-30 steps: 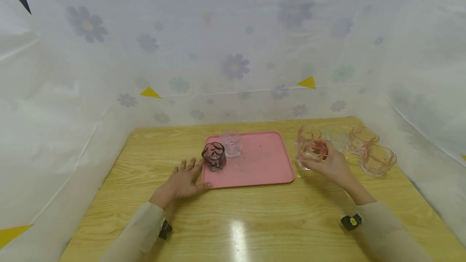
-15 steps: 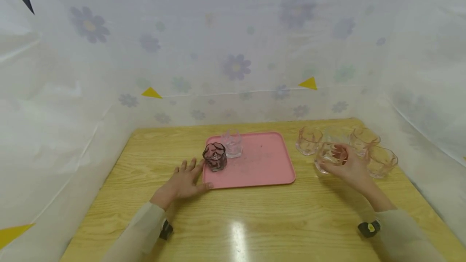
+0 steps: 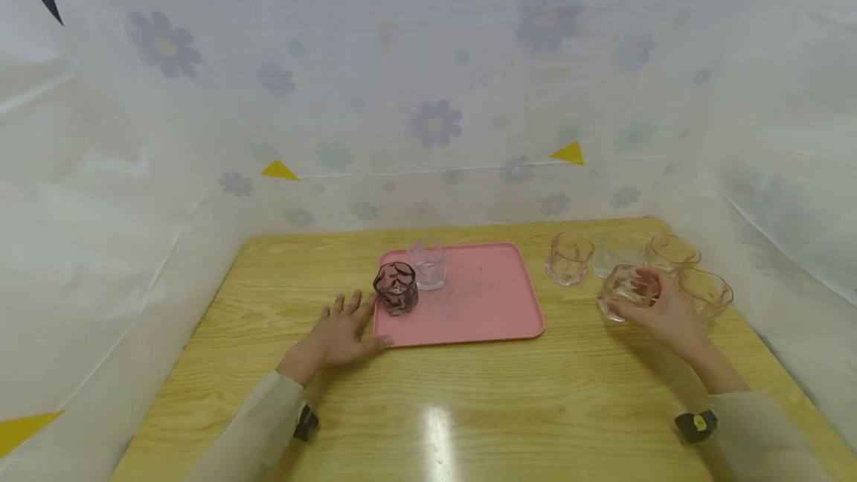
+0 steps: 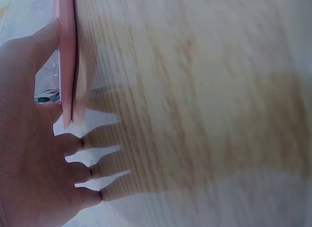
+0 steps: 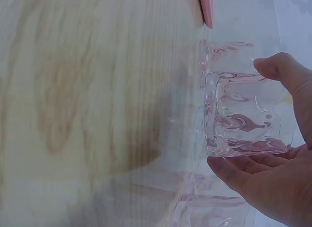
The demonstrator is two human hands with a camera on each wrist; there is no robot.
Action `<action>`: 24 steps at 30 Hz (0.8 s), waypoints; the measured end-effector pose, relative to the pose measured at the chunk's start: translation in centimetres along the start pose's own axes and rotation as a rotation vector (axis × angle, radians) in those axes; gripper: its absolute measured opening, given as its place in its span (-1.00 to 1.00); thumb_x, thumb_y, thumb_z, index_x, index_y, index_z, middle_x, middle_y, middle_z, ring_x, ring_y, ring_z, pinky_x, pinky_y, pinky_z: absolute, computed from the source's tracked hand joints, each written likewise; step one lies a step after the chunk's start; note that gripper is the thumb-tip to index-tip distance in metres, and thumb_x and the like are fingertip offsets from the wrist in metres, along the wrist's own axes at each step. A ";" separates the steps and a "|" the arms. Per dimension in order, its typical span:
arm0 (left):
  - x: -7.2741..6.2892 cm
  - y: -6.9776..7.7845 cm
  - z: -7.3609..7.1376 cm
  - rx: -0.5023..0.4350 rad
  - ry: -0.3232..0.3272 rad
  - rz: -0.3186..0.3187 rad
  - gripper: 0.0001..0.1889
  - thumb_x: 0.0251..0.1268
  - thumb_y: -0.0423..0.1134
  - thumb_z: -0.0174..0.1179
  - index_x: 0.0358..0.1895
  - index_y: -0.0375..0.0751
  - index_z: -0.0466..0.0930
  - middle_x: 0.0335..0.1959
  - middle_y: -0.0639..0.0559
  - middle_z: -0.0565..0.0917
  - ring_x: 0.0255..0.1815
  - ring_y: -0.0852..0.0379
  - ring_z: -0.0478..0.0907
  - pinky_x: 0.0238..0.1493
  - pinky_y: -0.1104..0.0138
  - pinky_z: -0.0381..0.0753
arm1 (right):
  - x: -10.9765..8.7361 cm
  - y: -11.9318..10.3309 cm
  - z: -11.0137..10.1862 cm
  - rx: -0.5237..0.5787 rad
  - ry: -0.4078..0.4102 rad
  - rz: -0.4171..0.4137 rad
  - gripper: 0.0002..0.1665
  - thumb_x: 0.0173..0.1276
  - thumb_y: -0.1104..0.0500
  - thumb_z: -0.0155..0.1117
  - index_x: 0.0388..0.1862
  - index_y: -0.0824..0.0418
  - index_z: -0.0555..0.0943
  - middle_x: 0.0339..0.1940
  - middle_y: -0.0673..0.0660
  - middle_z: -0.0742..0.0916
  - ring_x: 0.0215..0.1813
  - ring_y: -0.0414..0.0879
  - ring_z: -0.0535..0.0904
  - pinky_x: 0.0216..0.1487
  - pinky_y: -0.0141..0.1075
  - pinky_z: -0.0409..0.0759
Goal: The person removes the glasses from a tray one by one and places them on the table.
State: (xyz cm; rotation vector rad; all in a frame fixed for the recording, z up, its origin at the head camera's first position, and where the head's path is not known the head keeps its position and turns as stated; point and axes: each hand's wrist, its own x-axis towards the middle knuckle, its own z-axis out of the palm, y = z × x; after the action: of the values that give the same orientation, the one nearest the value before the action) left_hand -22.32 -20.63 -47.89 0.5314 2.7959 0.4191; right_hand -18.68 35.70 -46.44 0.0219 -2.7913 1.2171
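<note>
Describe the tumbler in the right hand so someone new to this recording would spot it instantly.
On the wooden table, look right of the pink tray to the cluster of glass tumblers. Toward the front of that cluster, the right hand holds a pale pink tumbler. Unlike its neighbours, it is gripped between thumb and fingers.

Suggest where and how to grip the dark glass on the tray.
Probably by opposite side walls, coming from the near right: the dark glass stands upright on the pink tray, bare tray in front, while the clear glass stands close behind right and the left hand lies to its left.
</note>
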 end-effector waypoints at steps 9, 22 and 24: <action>0.0 0.0 0.0 0.003 0.002 -0.002 0.04 0.45 0.45 0.07 0.75 -0.11 -0.06 0.71 -0.42 -0.01 0.69 -0.60 -0.18 0.58 -0.49 -0.10 | -0.2 0.9 -0.5 -0.027 0.021 0.005 0.13 0.41 -0.05 0.51 0.60 0.53 0.10 0.41 0.65 0.46 0.32 0.53 0.48 -0.18 -0.71 0.38; -0.1 0.1 -0.1 -0.007 -0.006 -0.008 0.06 0.44 0.45 0.08 0.75 -0.09 -0.08 0.72 -0.42 -0.03 0.69 -0.60 -0.20 0.58 -0.49 -0.12 | 0.0 1.3 -0.8 -0.029 0.007 0.021 0.16 0.42 -0.03 0.50 0.61 0.56 0.04 0.44 0.70 0.41 0.34 0.60 0.45 -0.21 -0.73 0.38; -0.1 0.1 -0.1 -0.008 -0.005 -0.008 0.06 0.44 0.45 0.08 0.75 -0.09 -0.08 0.72 -0.41 -0.03 0.69 -0.60 -0.20 0.58 -0.49 -0.12 | 0.0 1.4 -0.8 -0.037 0.011 0.023 0.15 0.42 -0.04 0.50 0.61 0.56 0.06 0.43 0.69 0.42 0.33 0.59 0.47 -0.22 -0.71 0.38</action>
State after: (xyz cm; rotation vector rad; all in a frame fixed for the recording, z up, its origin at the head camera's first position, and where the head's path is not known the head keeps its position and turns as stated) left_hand -22.24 -20.55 -47.76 0.5195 2.7891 0.4259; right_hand -18.71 37.24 -46.88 -0.0187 -2.8113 1.1671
